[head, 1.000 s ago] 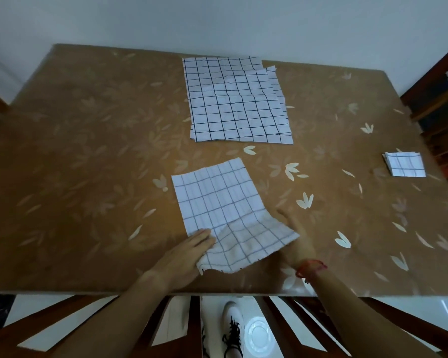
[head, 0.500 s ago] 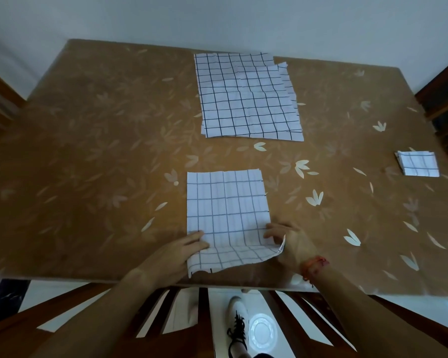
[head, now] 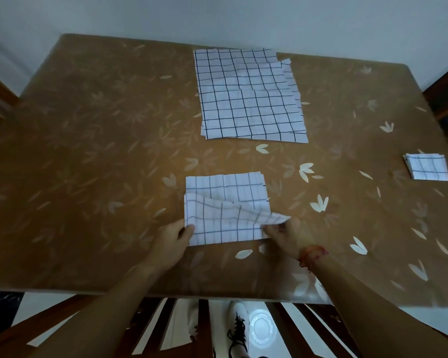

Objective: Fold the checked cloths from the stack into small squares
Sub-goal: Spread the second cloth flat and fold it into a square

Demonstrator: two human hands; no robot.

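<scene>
The checked cloth (head: 225, 202) I am working lies on the worktop (head: 88, 151) directly between my two sets of fingers, near the front edge. It is white with a thin dark grid and creased. Its near half is doubled over toward the far half. The raised flap shows a paler, greyer grid and ends in a loose peak at its right. A strip of the lower layer lies flat beyond the flap.

My left hand (head: 171, 241) holds the flap's left edge, thumb on top of the fabric, the other fingers out of sight. My right hand (head: 287, 236) pinches the flap's right corner, fingers (head: 270, 229) curled close on the fabric and lifting it slightly off the layer beneath. A red cord bracelet (head: 312, 254) sits on that wrist.

Well beyond the fingers, toward the far edge, the stack (head: 248, 96) of unfolded checked cloths lies flat, its edges staggered on the right side. Far out to the right of the right fingers rests a small folded square (head: 428, 170), with several layers showing at its edge. Nearer than the hands, below the worktop's edge, I see wooden chair slats (head: 150, 326) and a white shoe (head: 239, 332) with black laces.
</scene>
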